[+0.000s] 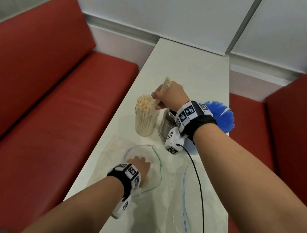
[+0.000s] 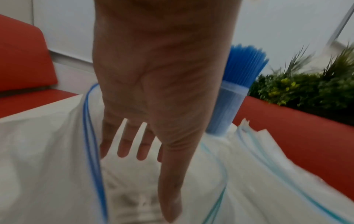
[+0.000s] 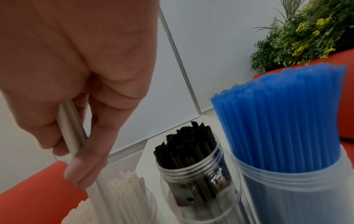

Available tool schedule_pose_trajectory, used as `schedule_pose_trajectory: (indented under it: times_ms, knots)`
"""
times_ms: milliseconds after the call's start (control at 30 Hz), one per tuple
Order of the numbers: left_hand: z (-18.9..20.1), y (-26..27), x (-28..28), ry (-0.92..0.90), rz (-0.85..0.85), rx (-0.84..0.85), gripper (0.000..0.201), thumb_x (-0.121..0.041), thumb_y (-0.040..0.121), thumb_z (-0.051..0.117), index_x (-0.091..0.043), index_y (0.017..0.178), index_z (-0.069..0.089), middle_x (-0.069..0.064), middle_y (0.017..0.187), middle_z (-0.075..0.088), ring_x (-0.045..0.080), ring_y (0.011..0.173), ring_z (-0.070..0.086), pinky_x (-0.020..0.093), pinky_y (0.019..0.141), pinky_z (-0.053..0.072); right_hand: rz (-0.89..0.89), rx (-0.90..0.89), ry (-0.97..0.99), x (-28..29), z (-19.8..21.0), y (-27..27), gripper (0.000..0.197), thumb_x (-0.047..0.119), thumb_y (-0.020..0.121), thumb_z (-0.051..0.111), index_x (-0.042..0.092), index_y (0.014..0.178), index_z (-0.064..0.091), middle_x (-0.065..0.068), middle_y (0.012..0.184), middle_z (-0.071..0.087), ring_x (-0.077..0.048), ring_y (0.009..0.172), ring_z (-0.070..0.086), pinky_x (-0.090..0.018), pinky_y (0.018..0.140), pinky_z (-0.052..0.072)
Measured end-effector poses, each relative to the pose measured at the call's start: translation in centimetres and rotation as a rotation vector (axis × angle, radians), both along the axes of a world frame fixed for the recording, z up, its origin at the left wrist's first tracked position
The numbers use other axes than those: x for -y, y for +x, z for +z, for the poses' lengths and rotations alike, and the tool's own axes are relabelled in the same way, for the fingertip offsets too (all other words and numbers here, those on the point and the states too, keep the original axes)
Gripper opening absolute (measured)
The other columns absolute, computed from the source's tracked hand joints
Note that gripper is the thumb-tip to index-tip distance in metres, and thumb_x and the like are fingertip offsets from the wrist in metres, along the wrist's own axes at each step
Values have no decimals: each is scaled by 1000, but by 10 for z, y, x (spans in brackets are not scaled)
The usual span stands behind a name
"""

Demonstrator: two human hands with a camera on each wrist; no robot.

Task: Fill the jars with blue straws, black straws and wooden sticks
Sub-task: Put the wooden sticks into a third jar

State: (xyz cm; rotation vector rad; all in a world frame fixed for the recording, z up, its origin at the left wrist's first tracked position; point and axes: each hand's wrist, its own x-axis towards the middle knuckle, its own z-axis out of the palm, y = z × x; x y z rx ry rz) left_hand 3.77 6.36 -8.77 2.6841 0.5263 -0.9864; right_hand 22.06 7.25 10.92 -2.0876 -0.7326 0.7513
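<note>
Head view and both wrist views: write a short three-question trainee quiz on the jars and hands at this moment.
1. True or false: the right hand grips a bundle of wooden sticks over the wooden-stick jar.
2. Which jar stands between the other two in the right wrist view? A) the blue-straw jar B) the black-straw jar C) the wooden-stick jar
3. Fill in: the left hand reaches, fingers straight, into a clear zip ____ on the table.

Key: 1 true; 2 B; 3 bag.
</note>
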Motion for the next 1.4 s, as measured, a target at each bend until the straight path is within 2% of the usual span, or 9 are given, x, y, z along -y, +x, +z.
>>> schedule_pose_trajectory:
  times_ms: [300,533,700,800,867,1000,1233,1300,1400]
  knots:
    - [-18,-10,-4,20,-83,20,51,-21,91,59,-12,137,38,12,140,33,34,127,36,47,97,38,-93,-87,-14,-12,-42,-5,35,17,92,69,-6,117,61,-22,113,69,-34,80,76,-53,83,61]
    - [-12,-2,-5,19,-257,-31,46,-27,84,70,-11,125,54,12,133,43,33,119,44,46,95,45,-22,156,-67,-14,-45,-9,27,26,86,74,2,94,66,-16,95,73,-31,86,71,-39,79,58]
    - [-15,-11,-2,128,-196,65,57,-39,90,57,-19,140,36,12,143,27,35,130,29,48,99,34,-51,327,95,-14,-47,-20,41,45,82,71,24,114,55,-1,112,49,-17,88,56,-29,66,44]
    - [-18,-15,1,111,-135,48,49,-33,97,48,-22,143,35,10,148,25,32,135,26,48,99,37,41,501,119,-13,-58,-34,45,33,95,57,20,137,50,-6,137,47,-26,123,49,-41,94,47]
    - [-16,-15,3,118,-166,46,47,-28,95,50,-22,140,35,10,147,24,33,135,25,48,94,38,238,592,-44,-10,-73,-41,58,28,103,47,7,155,31,-17,160,29,-34,149,24,-43,120,26]
    - [-12,-11,4,111,-234,10,40,-22,101,41,-14,139,36,14,144,28,36,130,31,48,97,43,444,584,-322,3,-98,-47,74,31,106,44,6,162,1,-13,170,-3,-30,157,-9,-46,127,3]
    - [-9,-13,6,136,-388,-7,35,-7,103,31,0,137,39,18,142,37,38,130,33,47,108,36,427,601,-294,9,-90,-47,69,14,101,43,10,162,9,-14,170,4,-31,157,-3,-45,127,7]
    - [-7,-16,7,123,-354,2,36,-5,102,33,1,138,37,18,142,36,38,131,33,46,108,36,316,605,-97,18,-89,-53,60,8,98,44,10,157,32,-18,162,29,-34,152,21,-46,123,22]
    - [-8,-22,13,77,-305,21,34,-2,102,33,2,134,40,20,139,40,38,127,38,46,107,35,266,466,63,39,-100,-73,33,6,96,48,10,123,67,-11,117,68,-27,109,61,-37,90,50]
